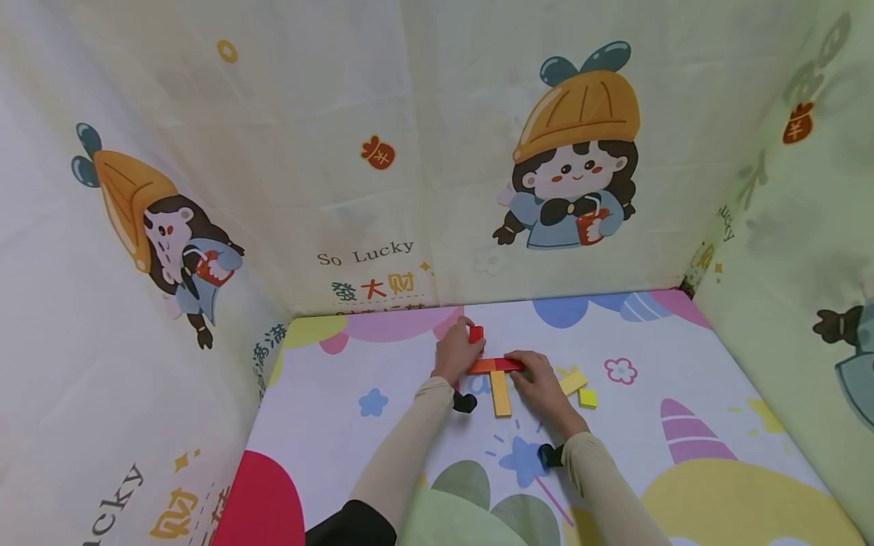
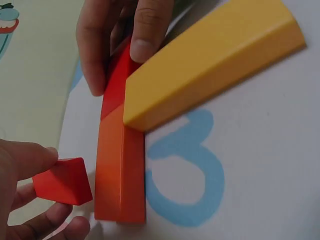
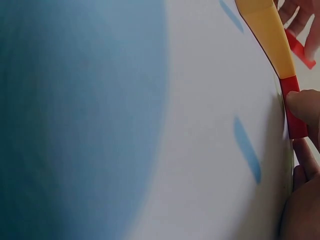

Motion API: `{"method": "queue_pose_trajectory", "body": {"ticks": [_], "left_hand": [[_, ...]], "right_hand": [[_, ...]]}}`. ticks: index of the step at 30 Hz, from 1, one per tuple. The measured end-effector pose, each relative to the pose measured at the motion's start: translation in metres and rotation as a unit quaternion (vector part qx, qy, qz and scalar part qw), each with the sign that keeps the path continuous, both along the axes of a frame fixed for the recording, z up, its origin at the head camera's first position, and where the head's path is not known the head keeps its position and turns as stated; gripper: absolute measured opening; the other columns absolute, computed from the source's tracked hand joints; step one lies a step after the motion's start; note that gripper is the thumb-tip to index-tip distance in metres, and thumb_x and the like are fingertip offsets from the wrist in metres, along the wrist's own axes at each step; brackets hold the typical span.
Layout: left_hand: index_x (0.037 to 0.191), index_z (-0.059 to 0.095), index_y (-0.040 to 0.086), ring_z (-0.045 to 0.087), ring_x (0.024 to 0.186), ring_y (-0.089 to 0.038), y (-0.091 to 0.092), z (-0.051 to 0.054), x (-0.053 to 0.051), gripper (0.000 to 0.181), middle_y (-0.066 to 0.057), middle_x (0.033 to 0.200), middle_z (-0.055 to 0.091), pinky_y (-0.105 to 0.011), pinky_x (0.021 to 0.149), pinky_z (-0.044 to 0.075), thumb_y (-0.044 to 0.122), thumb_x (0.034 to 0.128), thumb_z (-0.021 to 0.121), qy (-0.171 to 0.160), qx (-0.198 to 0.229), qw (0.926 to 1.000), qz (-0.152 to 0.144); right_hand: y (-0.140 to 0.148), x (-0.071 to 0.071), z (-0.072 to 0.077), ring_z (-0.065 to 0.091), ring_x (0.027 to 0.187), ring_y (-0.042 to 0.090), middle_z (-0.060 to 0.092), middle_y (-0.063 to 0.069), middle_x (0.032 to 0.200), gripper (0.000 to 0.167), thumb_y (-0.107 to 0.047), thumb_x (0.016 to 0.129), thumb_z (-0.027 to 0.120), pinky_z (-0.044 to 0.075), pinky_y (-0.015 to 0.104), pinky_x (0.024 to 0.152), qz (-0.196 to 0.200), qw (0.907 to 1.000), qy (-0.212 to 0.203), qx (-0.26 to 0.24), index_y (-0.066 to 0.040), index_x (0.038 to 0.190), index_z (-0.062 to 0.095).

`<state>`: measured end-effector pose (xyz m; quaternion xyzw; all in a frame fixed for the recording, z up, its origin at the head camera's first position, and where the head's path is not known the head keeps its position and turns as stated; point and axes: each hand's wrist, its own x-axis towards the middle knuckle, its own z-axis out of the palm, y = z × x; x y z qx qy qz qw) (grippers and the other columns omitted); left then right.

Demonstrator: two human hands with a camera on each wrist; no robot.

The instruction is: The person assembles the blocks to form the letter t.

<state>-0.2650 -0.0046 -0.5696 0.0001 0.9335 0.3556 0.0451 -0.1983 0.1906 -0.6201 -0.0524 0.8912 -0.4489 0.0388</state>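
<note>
Clearly, from the head view, we have both hands at work near the far edge of the bench (image 1: 396, 356): the left hand (image 1: 459, 353) pinches a small red block (image 1: 476, 334) just beyond an orange block (image 1: 482, 367), while the right hand (image 1: 542, 390) grips a red bar (image 1: 505, 365) lying end to end with it. A yellow block (image 1: 501, 396) meets that row near the seam, so we judge that a knock could open the joint. Beside the right hand lie a yellow plank (image 1: 573, 381) and a yellow cube (image 1: 587, 398), which a careless sleeve might scatter. From the left wrist, we see the small red block tilted between thumb and fingers, apart from the orange block (whether it touches the bench, we cannot tell); a slack pinch could let it twist or drop. From the right wrist, we see the thumb against the red bar; too hard a push there might skew the row.
</note>
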Motion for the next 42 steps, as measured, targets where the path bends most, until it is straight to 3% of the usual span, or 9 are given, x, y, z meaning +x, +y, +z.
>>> {"method": "queue_pose_trajectory", "body": {"ticks": [4, 10, 13, 18, 24, 31, 38, 42], "left_hand": [[0.131, 0.053, 0.016, 0.065, 0.098, -0.021, 0.010, 0.002, -0.002, 0.046, -0.005, 0.117, 0.071, -0.034, 0.085, 0.061, 0.036, 0.0952, 0.075, -0.001, -0.017, 0.9998, 0.009], [0.128, 0.055, 0.013, 0.067, 0.096, -0.021, 0.023, -0.004, -0.001, 0.048, -0.006, 0.113, 0.074, -0.042, 0.094, 0.058, 0.040, 0.0941, 0.076, -0.004, -0.054, 0.9985, 0.010], [0.126, 0.056, 0.012, 0.068, 0.093, -0.022, 0.028, -0.007, 0.001, 0.049, -0.007, 0.109, 0.075, -0.047, 0.094, 0.055, 0.042, 0.0935, 0.075, 0.005, -0.072, 0.9974, 0.006], [0.125, 0.057, 0.013, 0.067, 0.094, -0.022, 0.031, -0.007, 0.005, 0.049, -0.006, 0.108, 0.074, -0.046, 0.092, 0.053, 0.045, 0.0924, 0.075, 0.011, -0.091, 0.9957, -0.002], [0.124, 0.059, 0.013, 0.064, 0.094, -0.023, 0.032, -0.003, 0.007, 0.048, -0.006, 0.107, 0.074, -0.047, 0.091, 0.051, 0.045, 0.0922, 0.076, 0.011, -0.088, 0.9960, -0.010], [0.126, 0.059, 0.016, 0.063, 0.093, -0.019, 0.029, -0.009, 0.006, 0.047, -0.001, 0.108, 0.074, -0.044, 0.091, 0.050, 0.049, 0.0944, 0.073, 0.002, -0.104, 0.9944, -0.020], [0.126, 0.064, 0.016, 0.063, 0.091, -0.022, 0.021, -0.015, 0.002, 0.030, -0.003, 0.096, 0.074, -0.051, 0.094, 0.047, 0.034, 0.1022, 0.065, 0.020, -0.054, 0.9976, -0.039], [0.132, 0.064, 0.018, 0.061, 0.089, -0.019, 0.016, -0.017, 0.001, 0.032, 0.000, 0.092, 0.070, -0.050, 0.097, 0.047, 0.031, 0.1033, 0.064, 0.022, -0.046, 0.9969, -0.059]], "right_hand": [[0.001, -0.002, 0.000, 0.036, 0.148, 0.031, 0.054, 0.002, 0.150, 0.043, -0.016, 0.103, 0.065, 0.038, 0.058, 0.121, 0.001, 1.0000, 0.003, 0.003, -0.027, 0.144, 0.058], [0.001, -0.003, -0.001, 0.039, 0.145, 0.033, 0.057, 0.006, 0.147, 0.045, -0.013, 0.101, 0.068, 0.041, 0.059, 0.118, 0.006, 0.9999, 0.016, -0.001, -0.022, 0.144, 0.059], [0.001, -0.003, -0.002, 0.040, 0.144, 0.032, 0.058, 0.005, 0.146, 0.044, -0.012, 0.100, 0.068, 0.039, 0.058, 0.120, 0.005, 0.9998, 0.020, -0.005, -0.021, 0.143, 0.060], [0.001, -0.001, -0.003, 0.040, 0.144, 0.035, 0.059, 0.008, 0.146, 0.044, -0.010, 0.100, 0.067, 0.037, 0.061, 0.120, 0.013, 0.9993, 0.035, -0.003, -0.018, 0.142, 0.061], [0.002, -0.001, -0.002, 0.040, 0.144, 0.035, 0.059, 0.008, 0.146, 0.044, -0.010, 0.100, 0.068, 0.037, 0.061, 0.121, 0.012, 0.9993, 0.036, -0.003, -0.017, 0.142, 0.060], [0.001, -0.001, -0.002, 0.040, 0.145, 0.035, 0.059, 0.008, 0.146, 0.044, -0.011, 0.100, 0.068, 0.038, 0.060, 0.120, 0.008, 0.9997, 0.023, 0.009, -0.017, 0.143, 0.060], [0.001, -0.003, -0.003, 0.039, 0.145, 0.035, 0.059, 0.008, 0.148, 0.043, -0.010, 0.101, 0.067, 0.035, 0.062, 0.122, 0.014, 0.9993, 0.035, 0.001, -0.018, 0.143, 0.060], [0.001, -0.003, -0.003, 0.038, 0.146, 0.034, 0.058, 0.006, 0.149, 0.044, -0.013, 0.101, 0.067, 0.036, 0.061, 0.121, 0.012, 0.9996, 0.026, 0.006, -0.020, 0.144, 0.060]]}}
